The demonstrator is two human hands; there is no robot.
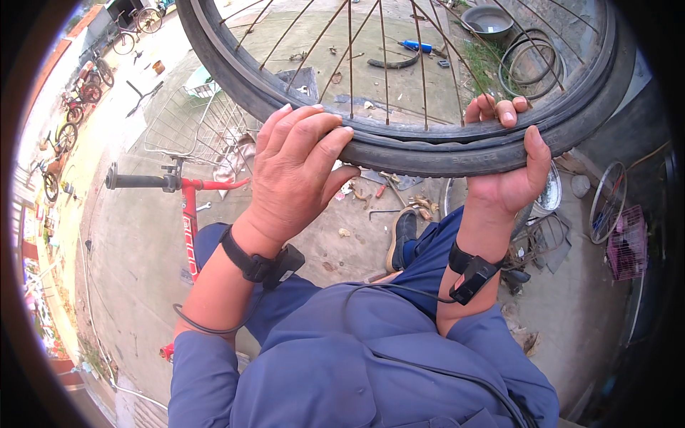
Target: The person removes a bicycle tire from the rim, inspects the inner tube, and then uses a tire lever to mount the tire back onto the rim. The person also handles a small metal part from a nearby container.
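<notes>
A bicycle wheel with rusty spokes and a black tyre (435, 158) is held up in front of me, its top cut off by the view's upper edge. Along the lower part, a dark gap shows between the tyre's edge and the rim (442, 130). My left hand (289, 167) is closed on the tyre from the left, fingertips over its inner edge and thumb below. On the right, my right hand (503, 182) wraps round tyre and rim from beneath, thumb outside and fingers curling through among the spokes.
At left stands a red bicycle frame (190, 221) with a black handlebar grip (139, 182), near a wire basket (189, 128). A blue bottle (416, 46), grey basin (487, 21) and loose tyres (534, 60) lie beyond the wheel. A pink cage (628, 242) is at far right.
</notes>
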